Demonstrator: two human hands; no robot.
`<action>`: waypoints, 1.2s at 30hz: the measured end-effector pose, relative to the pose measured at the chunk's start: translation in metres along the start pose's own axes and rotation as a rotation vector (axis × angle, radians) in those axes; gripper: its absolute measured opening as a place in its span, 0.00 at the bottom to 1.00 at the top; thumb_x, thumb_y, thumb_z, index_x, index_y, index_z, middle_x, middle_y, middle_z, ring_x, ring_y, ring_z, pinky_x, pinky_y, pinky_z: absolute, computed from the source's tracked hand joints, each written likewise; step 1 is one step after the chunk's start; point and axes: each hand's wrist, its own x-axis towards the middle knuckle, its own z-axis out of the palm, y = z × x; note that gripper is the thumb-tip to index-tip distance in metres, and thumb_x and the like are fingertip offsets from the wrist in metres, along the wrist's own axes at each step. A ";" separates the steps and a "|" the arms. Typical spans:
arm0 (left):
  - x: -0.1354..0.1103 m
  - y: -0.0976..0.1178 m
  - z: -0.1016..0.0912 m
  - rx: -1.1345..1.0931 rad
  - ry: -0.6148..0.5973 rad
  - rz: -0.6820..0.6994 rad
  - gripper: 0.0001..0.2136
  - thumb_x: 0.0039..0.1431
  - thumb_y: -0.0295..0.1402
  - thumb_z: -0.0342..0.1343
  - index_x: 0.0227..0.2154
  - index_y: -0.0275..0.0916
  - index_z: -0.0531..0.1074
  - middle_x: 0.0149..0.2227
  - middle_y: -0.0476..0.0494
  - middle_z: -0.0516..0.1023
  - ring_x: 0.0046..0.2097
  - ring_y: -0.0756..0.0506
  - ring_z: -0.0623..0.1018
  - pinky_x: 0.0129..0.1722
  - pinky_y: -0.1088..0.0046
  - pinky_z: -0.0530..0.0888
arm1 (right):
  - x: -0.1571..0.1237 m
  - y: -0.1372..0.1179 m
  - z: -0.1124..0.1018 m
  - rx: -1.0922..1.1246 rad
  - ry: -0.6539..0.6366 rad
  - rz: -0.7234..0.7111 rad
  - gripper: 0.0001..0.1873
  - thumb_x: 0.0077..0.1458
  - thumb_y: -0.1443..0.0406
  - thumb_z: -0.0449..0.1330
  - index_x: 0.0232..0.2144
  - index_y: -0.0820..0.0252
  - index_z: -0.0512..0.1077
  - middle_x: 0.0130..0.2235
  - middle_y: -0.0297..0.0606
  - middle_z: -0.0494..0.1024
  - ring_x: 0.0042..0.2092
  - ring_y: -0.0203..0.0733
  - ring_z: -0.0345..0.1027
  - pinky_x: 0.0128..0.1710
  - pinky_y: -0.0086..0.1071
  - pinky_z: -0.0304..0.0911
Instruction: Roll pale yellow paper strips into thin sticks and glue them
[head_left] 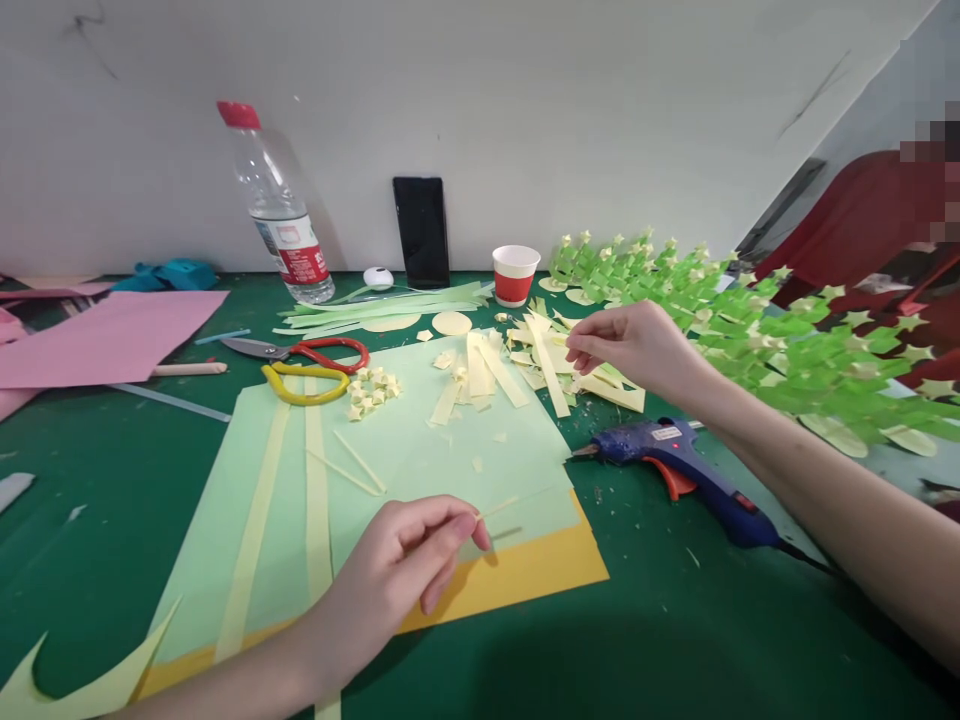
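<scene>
Over the front of the light green paper sheet (420, 450), my left hand (412, 555) pinches a thin pale yellow paper stick (498, 508) whose free end points right. My right hand (626, 345) is raised over a heap of pale yellow paper scraps (551, 365), thumb and fingers pressed together; whatever may be between them is hidden. Two more thin sticks (360, 462) lie on the sheet, near a cluster of small folded paper stars (373, 392). Long pale yellow strips (318, 490) run down the left part of the sheet.
A blue glue gun (675, 445) with its cord lies below my right forearm. Scissors (307, 362), a water bottle (281, 220), a phone (421, 232) and a paper cup (515, 274) stand or lie behind. Green paper stems with stars (750, 330) fill the right side.
</scene>
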 end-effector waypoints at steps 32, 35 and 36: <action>-0.002 0.004 0.001 0.048 0.015 -0.028 0.14 0.58 0.41 0.47 0.26 0.38 0.71 0.14 0.56 0.57 0.19 0.52 0.59 0.23 0.75 0.61 | 0.012 0.019 0.001 0.221 -0.085 -0.069 0.12 0.62 0.60 0.55 0.41 0.64 0.69 0.39 0.38 0.73 0.37 0.35 0.69 0.37 0.34 0.69; -0.001 0.001 0.001 0.051 0.007 -0.025 0.14 0.57 0.42 0.48 0.26 0.38 0.72 0.13 0.56 0.57 0.19 0.52 0.59 0.23 0.75 0.61 | 0.010 0.017 0.000 0.217 -0.087 -0.087 0.11 0.62 0.61 0.55 0.40 0.64 0.70 0.40 0.38 0.73 0.39 0.36 0.69 0.38 0.35 0.69; -0.001 0.001 0.001 0.050 0.005 -0.025 0.14 0.57 0.42 0.48 0.26 0.38 0.72 0.13 0.56 0.58 0.19 0.52 0.59 0.23 0.75 0.62 | 0.009 0.016 -0.001 0.211 -0.080 -0.093 0.10 0.61 0.62 0.56 0.39 0.64 0.70 0.40 0.38 0.73 0.39 0.37 0.69 0.39 0.35 0.69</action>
